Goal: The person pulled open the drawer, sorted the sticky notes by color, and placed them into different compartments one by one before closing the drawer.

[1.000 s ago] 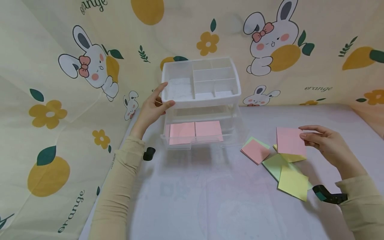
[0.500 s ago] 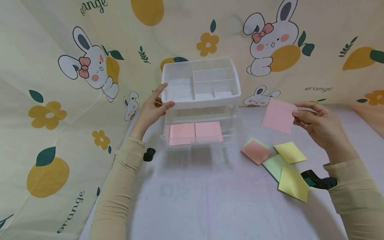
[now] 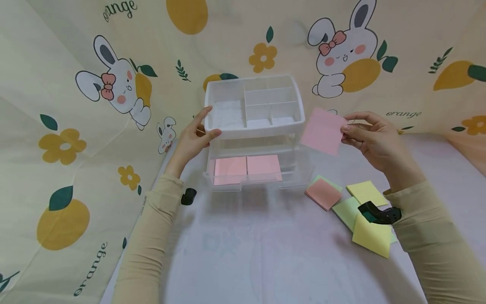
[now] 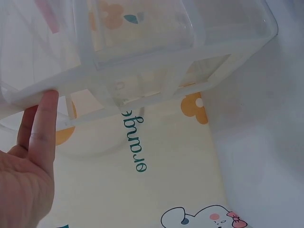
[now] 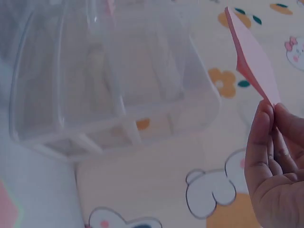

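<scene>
- I see a pink paper square (image 3: 322,131) held in the air, just right of the clear plastic drawer organizer (image 3: 255,126), above the table.
- My right hand (image 3: 370,137) pinches the square's right edge between thumb and fingers.
- My left hand (image 3: 191,141) grips the organizer's top left corner, thumb on the front rim.
- The organizer's open bottom drawer (image 3: 250,179) holds two pink squares (image 3: 247,166) side by side.
- Loose pads lie on the white table (image 3: 247,253) under my right forearm: a pink pad (image 3: 323,193), yellow sheets (image 3: 371,236) and green sheets (image 3: 345,210).
</scene>
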Motion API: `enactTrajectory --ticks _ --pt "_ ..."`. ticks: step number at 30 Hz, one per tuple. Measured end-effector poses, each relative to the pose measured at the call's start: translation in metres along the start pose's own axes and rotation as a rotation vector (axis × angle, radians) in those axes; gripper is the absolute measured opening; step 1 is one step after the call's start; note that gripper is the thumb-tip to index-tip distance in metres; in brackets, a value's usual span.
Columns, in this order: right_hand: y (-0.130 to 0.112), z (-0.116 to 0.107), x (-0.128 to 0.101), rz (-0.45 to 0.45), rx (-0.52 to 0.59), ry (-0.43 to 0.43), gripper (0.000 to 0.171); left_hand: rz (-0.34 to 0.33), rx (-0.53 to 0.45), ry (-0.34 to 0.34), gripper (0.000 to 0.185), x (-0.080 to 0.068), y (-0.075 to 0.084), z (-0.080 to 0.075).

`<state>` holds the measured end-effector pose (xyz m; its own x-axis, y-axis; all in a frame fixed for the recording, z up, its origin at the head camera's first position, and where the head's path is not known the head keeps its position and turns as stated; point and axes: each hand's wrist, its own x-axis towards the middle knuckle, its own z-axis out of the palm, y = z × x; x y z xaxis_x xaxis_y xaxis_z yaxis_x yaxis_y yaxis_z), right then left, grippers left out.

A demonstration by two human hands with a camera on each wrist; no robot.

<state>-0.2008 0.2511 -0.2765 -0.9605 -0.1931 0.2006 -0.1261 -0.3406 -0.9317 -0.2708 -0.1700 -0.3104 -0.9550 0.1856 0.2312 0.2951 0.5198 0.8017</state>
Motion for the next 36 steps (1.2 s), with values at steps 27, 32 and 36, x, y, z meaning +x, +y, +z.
enactTrajectory --ticks 27,32,36 --pt "0.034 0.044 0.032 0.024 -0.309 -0.075 0.016 0.0 -0.008 0.013 0.068 0.0 -0.002 0.0" --pt "0.039 0.048 0.033 0.005 -0.534 -0.061 0.013 0.005 -0.014 0.014 0.069 0.001 -0.002 0.001" --pt "0.04 0.052 0.032 0.012 -0.697 -0.061 0.015 0.002 -0.016 0.012 0.069 0.001 -0.002 0.001"
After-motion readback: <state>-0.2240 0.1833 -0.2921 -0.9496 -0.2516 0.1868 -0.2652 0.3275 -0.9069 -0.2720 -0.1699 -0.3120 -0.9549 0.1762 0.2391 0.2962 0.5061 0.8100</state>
